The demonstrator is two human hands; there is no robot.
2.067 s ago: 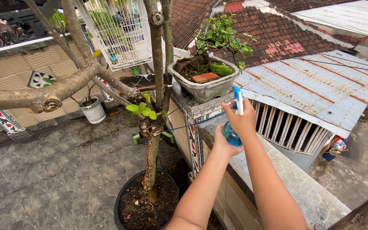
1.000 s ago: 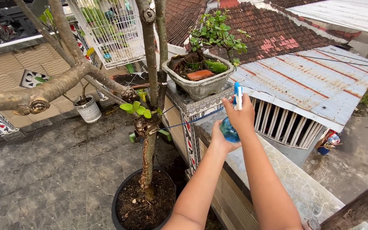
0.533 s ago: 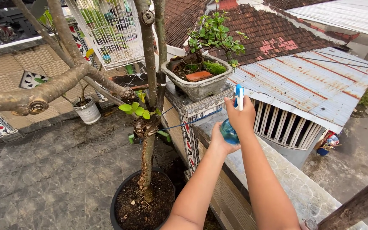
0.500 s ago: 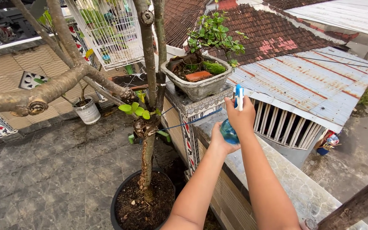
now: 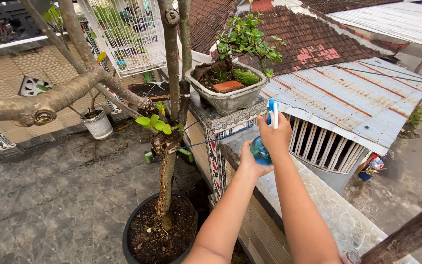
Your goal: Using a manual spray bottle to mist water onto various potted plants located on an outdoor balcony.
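hands barely shifted since earlier frames, slightly left with the view. right hand (image 5: 275,136) clenched round upright spray bottle (image 5: 262,146) neck; left hand (image 5: 250,161) cups its base. bonsai pot (image 5: 228,98) lies up-left beyond the nozzle, near; right hand nearer.

Grey stone-tiled terrace floor (image 5: 50,195), patterned parapet wall (image 5: 313,195), corrugated metal roof (image 5: 357,98), red-tiled roofs (image 5: 313,34), daylight
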